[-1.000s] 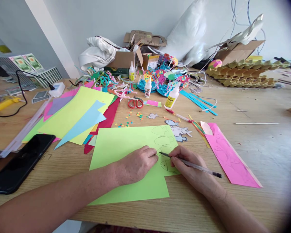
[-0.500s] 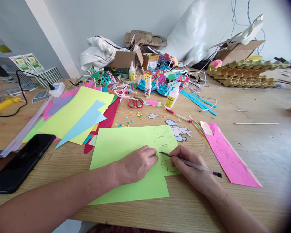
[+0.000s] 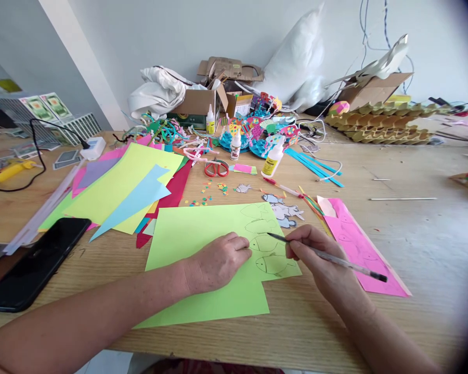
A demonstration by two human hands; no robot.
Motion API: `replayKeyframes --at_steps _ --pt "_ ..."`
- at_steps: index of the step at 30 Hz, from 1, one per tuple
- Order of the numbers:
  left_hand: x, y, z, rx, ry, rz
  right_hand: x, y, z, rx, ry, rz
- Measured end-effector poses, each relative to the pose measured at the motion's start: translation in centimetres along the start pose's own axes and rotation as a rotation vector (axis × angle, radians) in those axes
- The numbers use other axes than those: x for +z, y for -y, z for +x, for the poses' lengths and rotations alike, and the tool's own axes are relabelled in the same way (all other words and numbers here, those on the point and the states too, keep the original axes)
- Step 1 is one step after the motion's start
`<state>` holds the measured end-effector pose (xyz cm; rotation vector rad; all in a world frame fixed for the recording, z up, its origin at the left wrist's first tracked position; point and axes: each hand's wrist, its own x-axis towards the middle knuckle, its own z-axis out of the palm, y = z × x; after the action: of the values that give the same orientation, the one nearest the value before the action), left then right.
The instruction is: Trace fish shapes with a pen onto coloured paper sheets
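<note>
A light green sheet [image 3: 195,228] lies on the wooden table, with several fish outlines drawn in a column along its right part. My left hand [image 3: 224,262] rests on the sheet beside the drawings; its fingers are curled together and nothing shows in them. In my right hand [image 3: 315,249] is a pen [image 3: 335,259], gripped between thumb and fingers, its tip at the upper edge of the third fish [image 3: 263,243] from the top. Cut-out paper fish [image 3: 286,212] lie just behind the sheet's right corner.
A pink strip [image 3: 359,249] with drawn fish lies at the right. Coloured papers [image 3: 120,182] and a black phone [image 3: 35,265] are at the left. Red-handled scissors [image 3: 216,168], glue bottles [image 3: 273,158] and blue strips [image 3: 315,166] stand or lie behind.
My right hand has moved right, uncovering the lower two fish, and the pen tip is higher. The third fish now shows an eye and gill line. My left hand stays on the sheet.
</note>
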<state>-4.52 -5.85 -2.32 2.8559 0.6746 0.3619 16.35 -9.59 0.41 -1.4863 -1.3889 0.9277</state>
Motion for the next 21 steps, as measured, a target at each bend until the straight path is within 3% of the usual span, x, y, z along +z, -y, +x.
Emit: replayKeyframes --at_steps 5,11,16,21 --pt "-1.0 0.4 0.3 0.002 -0.002 -0.049 -0.9 1.2 1.0 -0.008 0.039 -0.08" --pt "-2.4 1.8 1.4 -0.014 0.007 -0.015 0.6 1.0 2.9 -0.002 0.137 -0.157" --pt "-1.7 2.9 2.3 -0.022 0.048 0.059 1.5 -0.8 4.1 -0.03 0.143 -0.179" --pt "-0.4 3.3 2.0 -0.013 -0.009 0.081 1.8 -1.6 4.4 -0.015 0.086 -0.271"
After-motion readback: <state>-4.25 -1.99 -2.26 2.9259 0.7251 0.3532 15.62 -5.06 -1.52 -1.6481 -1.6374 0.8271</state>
